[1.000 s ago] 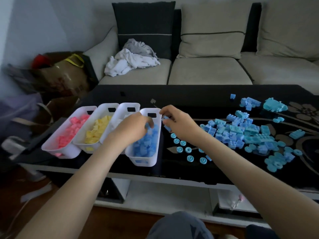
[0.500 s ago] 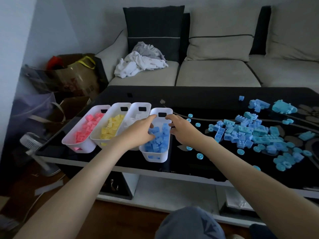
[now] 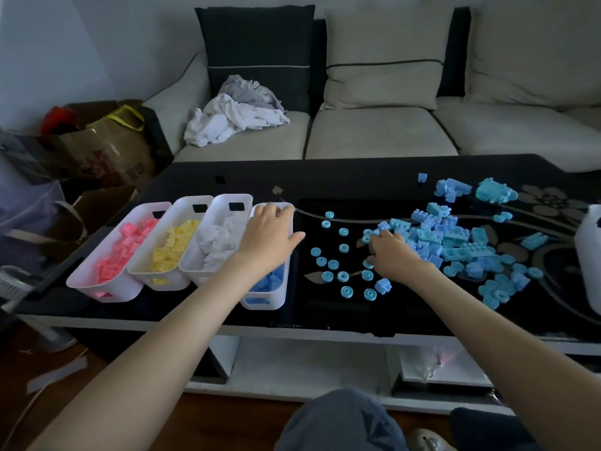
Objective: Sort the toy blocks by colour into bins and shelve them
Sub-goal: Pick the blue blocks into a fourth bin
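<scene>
Left hand (image 3: 266, 236): lay with fingers spread over the white plastic bin of blue blocks (image 3: 263, 303).
Right hand (image 3: 395, 255): fingers bent onto the left edge of the loose pile of light-blue plastic toy blocks (image 3: 455, 242); whether it gripped any, unclear.
Black glossy surface (image 3: 325, 183): carried both.

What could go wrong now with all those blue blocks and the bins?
1. The round pieces lie loose on the table, right by the right hand. A wide sweep might roll some off the front edge.
2. The left hand lies on the blue bin. A hard push could tip it or shove it into the white bin.
3. The right hand is in the blue pile. A big grab may drop blocks on the way.
</scene>
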`<move>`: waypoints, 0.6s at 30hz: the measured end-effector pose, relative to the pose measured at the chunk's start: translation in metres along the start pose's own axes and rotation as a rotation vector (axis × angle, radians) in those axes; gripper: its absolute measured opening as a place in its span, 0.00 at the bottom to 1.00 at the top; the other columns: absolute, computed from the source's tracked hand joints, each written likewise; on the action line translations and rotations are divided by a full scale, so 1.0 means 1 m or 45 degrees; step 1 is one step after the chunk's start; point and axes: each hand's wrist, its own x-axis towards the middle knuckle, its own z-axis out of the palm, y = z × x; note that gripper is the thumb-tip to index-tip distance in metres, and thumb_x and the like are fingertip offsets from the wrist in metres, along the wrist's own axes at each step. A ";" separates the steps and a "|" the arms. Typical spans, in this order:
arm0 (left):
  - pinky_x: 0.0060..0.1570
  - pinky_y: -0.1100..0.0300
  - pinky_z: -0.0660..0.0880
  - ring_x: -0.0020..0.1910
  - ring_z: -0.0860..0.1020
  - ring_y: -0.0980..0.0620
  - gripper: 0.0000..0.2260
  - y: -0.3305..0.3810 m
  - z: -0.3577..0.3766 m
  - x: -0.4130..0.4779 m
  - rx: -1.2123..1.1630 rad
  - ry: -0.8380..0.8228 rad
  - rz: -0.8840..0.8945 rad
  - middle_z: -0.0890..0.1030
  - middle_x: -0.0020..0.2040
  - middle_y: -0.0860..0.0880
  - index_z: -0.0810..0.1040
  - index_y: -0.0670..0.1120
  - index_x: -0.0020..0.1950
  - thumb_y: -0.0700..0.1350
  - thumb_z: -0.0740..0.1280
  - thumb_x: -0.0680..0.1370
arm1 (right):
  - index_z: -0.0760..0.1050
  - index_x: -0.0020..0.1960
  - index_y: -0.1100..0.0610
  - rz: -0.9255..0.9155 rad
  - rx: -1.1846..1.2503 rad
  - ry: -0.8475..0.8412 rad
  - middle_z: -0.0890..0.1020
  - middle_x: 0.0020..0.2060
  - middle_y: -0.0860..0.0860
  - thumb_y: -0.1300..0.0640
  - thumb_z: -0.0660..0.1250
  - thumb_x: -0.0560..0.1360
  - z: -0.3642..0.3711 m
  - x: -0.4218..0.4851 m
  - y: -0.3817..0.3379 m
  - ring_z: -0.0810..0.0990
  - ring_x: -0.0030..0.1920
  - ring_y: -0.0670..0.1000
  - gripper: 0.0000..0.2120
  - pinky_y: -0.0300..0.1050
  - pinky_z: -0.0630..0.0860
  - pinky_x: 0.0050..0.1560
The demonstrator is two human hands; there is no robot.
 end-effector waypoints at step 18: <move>0.29 0.65 0.75 0.31 0.75 0.54 0.12 0.060 0.005 0.018 -1.874 -0.578 -0.735 0.78 0.34 0.47 0.77 0.43 0.46 0.50 0.62 0.81 | 0.65 0.60 0.55 -0.666 0.836 0.281 0.73 0.48 0.47 0.68 0.61 0.75 -0.030 -0.021 -0.034 0.75 0.49 0.46 0.16 0.37 0.75 0.48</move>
